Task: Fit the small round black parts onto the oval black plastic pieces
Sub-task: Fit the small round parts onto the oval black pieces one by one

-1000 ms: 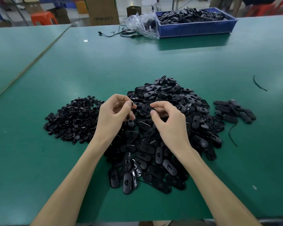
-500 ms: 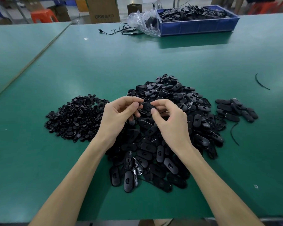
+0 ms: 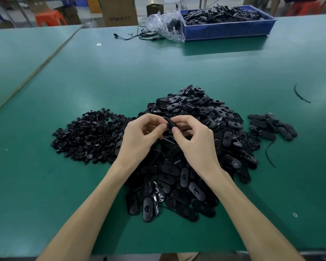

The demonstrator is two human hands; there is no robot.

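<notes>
The left hand and right hand meet fingertip to fingertip, both with fingers curled in narrow and pinching the same oval black piece, the left at its nearer end and the right at its farther end; whether a round part already sits on it cannot be told, as the fingertips hide it. Directly beneath and beyond the fingers lies the big heap of oval pieces, spreading back under both wrists. Just outside the left hand's knuckles sits the pile of small round black parts, touching the heap's edge. Well to the outside of the right hand's fingers is a small group of ovals, with a thin black strip beside it. Far ahead of the fingertips, at the back of the green table, stand a blue crate of black parts, a clear plastic bag against it and a black cable
</notes>
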